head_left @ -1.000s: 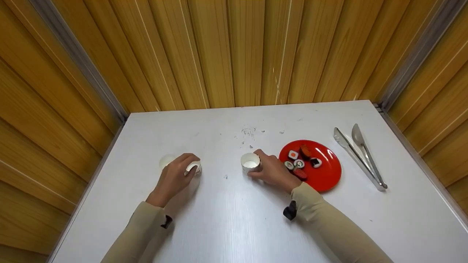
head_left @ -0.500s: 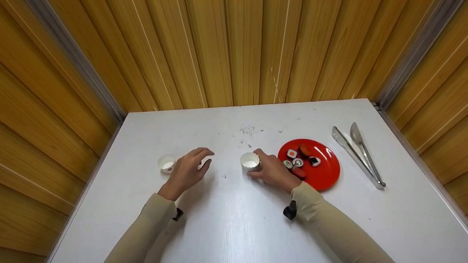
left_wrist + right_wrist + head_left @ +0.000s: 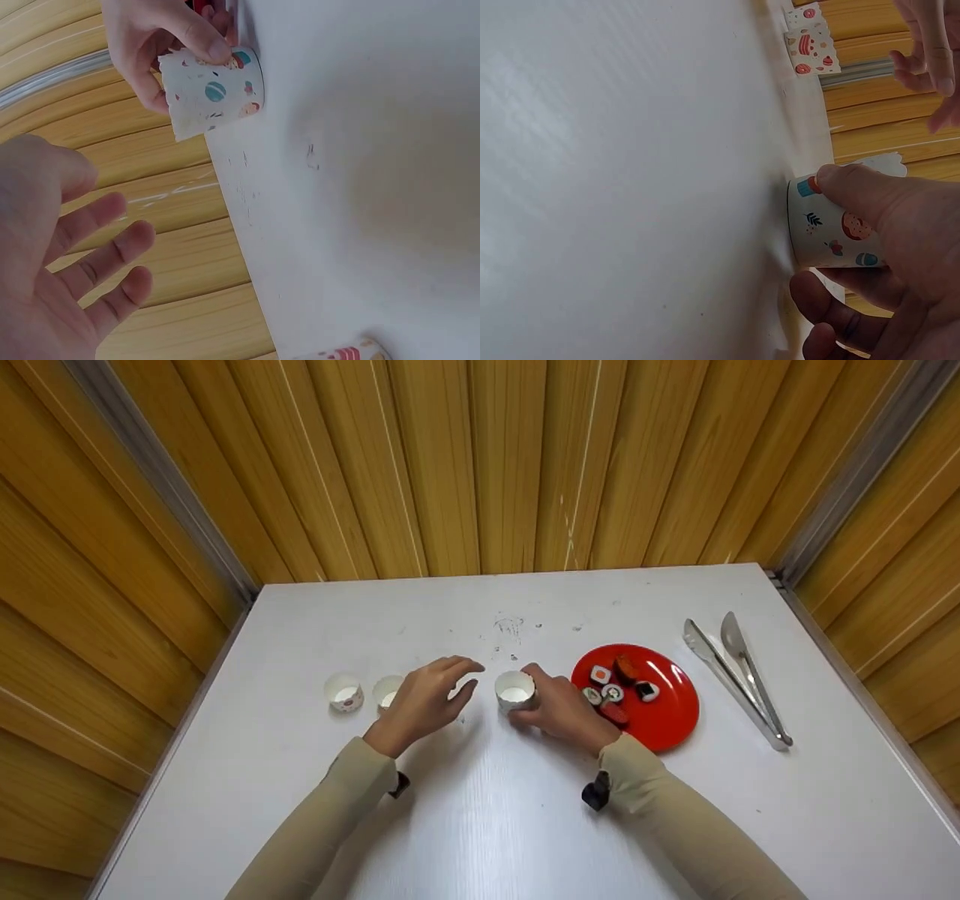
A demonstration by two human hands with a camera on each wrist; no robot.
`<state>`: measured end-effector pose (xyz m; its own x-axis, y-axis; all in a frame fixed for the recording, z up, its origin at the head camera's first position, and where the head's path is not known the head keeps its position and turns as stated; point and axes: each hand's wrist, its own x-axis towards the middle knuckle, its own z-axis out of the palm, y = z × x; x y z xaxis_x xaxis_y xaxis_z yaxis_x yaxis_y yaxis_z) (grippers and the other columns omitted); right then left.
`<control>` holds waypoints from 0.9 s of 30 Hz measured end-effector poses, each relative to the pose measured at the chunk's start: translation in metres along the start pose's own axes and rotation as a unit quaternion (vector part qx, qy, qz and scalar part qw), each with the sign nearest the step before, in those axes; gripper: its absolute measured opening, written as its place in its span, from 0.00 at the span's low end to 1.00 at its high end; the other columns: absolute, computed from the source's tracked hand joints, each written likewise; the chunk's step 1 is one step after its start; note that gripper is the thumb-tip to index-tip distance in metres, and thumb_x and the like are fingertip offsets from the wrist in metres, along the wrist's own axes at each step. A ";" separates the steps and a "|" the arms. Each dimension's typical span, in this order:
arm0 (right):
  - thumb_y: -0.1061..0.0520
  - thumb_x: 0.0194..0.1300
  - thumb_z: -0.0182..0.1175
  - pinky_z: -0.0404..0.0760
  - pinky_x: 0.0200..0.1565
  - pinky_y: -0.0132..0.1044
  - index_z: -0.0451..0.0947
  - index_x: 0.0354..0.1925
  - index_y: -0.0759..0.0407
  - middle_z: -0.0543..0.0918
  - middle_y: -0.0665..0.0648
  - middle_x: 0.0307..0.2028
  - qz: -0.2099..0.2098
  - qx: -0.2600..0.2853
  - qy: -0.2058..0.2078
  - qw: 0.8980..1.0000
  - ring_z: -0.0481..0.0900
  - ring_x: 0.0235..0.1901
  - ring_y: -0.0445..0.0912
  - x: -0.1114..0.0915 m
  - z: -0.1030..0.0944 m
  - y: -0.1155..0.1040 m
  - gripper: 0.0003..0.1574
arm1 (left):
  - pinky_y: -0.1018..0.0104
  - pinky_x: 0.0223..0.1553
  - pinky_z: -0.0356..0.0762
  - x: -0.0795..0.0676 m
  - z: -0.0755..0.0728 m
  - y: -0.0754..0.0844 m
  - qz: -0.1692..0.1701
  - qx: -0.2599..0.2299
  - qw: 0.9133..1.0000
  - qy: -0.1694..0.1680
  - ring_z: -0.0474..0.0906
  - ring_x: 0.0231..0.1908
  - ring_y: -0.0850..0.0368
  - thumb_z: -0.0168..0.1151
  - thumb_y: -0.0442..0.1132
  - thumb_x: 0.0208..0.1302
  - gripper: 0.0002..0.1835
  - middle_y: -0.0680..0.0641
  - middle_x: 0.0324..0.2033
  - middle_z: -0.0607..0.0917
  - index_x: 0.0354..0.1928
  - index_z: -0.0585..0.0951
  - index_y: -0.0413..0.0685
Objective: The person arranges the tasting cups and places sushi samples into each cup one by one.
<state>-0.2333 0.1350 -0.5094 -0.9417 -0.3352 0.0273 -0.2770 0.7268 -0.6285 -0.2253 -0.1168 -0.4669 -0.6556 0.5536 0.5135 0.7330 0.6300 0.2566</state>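
My right hand (image 3: 561,706) grips a white paper baking cup (image 3: 514,690) between thumb and fingers. Coloured prints and a scalloped rim show on this cup (image 3: 840,232) in the right wrist view. My left hand (image 3: 426,696) holds nothing; its fingers are spread and relaxed, pointing toward the gripped cup with a gap between. Behind the left hand, partly covered by it, stands a second baking cup (image 3: 386,690). Farther left is a third baking cup (image 3: 344,694), upright on the white table (image 3: 465,825). Both of these also appear small at the top of the right wrist view.
Right of my right hand lies a red plate (image 3: 667,720) bearing several sushi pieces, among them a roll (image 3: 613,694). Beyond it rest metal tongs (image 3: 739,686). Wood-patterned panels (image 3: 480,465) wall in the table at the back and sides.
My left hand has let go of the middle baking cup and moved right, toward the right hand. That cup now stands beside the leftmost one. The right hand has kept its grip in place.
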 end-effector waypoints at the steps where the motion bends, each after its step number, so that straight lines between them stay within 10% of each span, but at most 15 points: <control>1: 0.49 0.58 0.78 0.80 0.44 0.45 0.72 0.59 0.51 0.86 0.51 0.41 -0.004 -0.003 0.002 1.000 0.80 0.37 0.47 0.000 0.000 0.000 0.35 | 0.59 0.36 0.84 0.002 0.002 0.002 0.002 -0.001 1.000 -0.004 0.85 0.43 0.54 0.64 0.36 0.72 0.11 0.50 0.50 0.88 0.54 0.84 0.48; 27: 0.45 0.58 0.78 0.78 0.39 0.42 0.72 0.57 0.45 0.84 0.46 0.36 0.006 -0.002 -0.004 1.000 0.78 0.31 0.46 -0.002 -0.002 0.001 0.34 | 0.56 0.41 0.84 0.024 0.030 0.026 -0.003 -0.029 0.993 -0.115 0.86 0.42 0.54 0.59 0.35 0.75 0.12 0.49 0.49 0.89 0.56 0.84 0.47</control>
<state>-0.2323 0.1370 -0.5084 -0.9435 -0.3311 0.0134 -0.2663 0.7338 -0.6250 -0.2272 -0.0713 -0.4724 -0.6799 0.6634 0.3125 0.7331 0.6055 0.3098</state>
